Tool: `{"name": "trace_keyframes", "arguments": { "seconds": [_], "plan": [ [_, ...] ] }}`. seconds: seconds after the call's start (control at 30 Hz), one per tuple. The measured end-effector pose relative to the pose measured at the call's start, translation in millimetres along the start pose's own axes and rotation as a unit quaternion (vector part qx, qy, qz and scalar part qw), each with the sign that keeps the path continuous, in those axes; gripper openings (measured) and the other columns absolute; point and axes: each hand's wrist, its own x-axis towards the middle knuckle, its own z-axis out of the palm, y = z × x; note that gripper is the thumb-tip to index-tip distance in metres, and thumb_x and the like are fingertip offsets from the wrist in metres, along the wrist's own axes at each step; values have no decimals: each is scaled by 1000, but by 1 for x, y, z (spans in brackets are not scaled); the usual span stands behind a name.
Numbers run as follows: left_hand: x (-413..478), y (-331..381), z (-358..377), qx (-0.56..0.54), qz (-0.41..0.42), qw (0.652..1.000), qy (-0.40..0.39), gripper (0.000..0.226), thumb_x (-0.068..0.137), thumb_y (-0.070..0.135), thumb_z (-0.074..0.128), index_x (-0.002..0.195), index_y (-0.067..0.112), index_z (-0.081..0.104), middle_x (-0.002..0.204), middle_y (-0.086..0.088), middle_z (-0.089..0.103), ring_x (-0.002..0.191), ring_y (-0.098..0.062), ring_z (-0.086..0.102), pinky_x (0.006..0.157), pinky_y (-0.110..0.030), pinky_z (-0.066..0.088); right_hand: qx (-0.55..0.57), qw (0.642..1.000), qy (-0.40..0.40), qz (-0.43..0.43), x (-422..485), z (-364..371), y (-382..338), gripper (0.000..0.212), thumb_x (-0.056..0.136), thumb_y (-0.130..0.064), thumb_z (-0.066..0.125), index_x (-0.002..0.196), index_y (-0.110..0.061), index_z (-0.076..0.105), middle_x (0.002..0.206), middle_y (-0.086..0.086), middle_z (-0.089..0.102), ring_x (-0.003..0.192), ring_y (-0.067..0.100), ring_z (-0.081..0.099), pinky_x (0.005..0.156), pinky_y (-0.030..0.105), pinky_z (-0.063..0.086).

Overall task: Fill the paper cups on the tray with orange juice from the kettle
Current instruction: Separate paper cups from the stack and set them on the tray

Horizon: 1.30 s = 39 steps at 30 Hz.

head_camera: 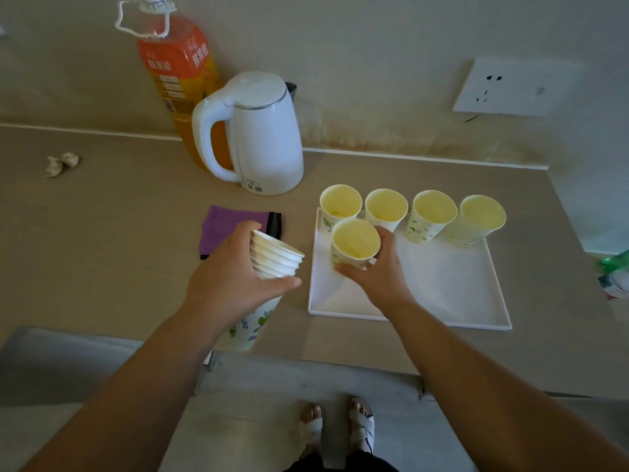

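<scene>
The kettle (262,137) and tray (442,284) are white, the paper cups (423,229) and stack of cups (252,323) white with green leaf prints, the bottle (177,73) orange, the cloth (228,223) purple edged black, the counter (119,233) beige.

Both your arms extended forward. Left hand (231,272) curled round cup stack (277,257); right hand (379,279) grips single cup (355,241).

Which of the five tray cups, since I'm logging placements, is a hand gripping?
The front cup, alone nearer the person at the tray's left side: the right hand curls its fingers round it. The four back-row cups stand untouched along the far edge.
</scene>
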Motion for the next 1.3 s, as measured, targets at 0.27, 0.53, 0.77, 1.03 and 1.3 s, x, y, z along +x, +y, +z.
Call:
{"name": "trace_keyframes", "arguments": {
  "seconds": [0.27,0.53,0.77,1.03,1.3],
  "plan": [
    [-5,-6,2,-2,-16,1000,-4,90,61,54,79,135,30,32,114,15,47,99,-9,50,77,-29,40,-97,995,-29,-14,18,20,25,87,59,-15,89,128,-24,36,119,-9,50,108,11,51,89,29,44],
    [-4,-5,2,4,-21,1000,-7,90,62,54,79,135,30,32,116,14,46,100,-9,49,77,-28,38,-174,984,-41,-27,24,21,41,68,70,-27,80,128,-23,45,125,-1,56,112,19,55,96,40,48],
    [-4,0,6,15,-7,1000,-12,92,63,53,79,137,30,31,114,16,43,99,-6,47,77,-27,37,-191,979,-65,-13,25,19,37,75,67,-22,84,131,-22,44,128,0,55,115,19,53,98,36,46],
    [-3,19,21,30,22,999,-11,94,56,52,83,131,27,31,112,13,50,95,-9,53,73,-29,45,-138,986,27,-90,-11,-19,-16,26,87,-19,65,107,-31,53,109,-11,54,92,7,54,81,21,50],
    [2,56,27,36,68,997,-12,81,55,56,81,118,29,37,101,16,54,88,-7,57,69,-30,49,-166,959,-147,-178,-27,-28,-69,30,92,-16,59,74,-39,50,74,-19,51,72,-6,49,65,6,35]
  ]
}}
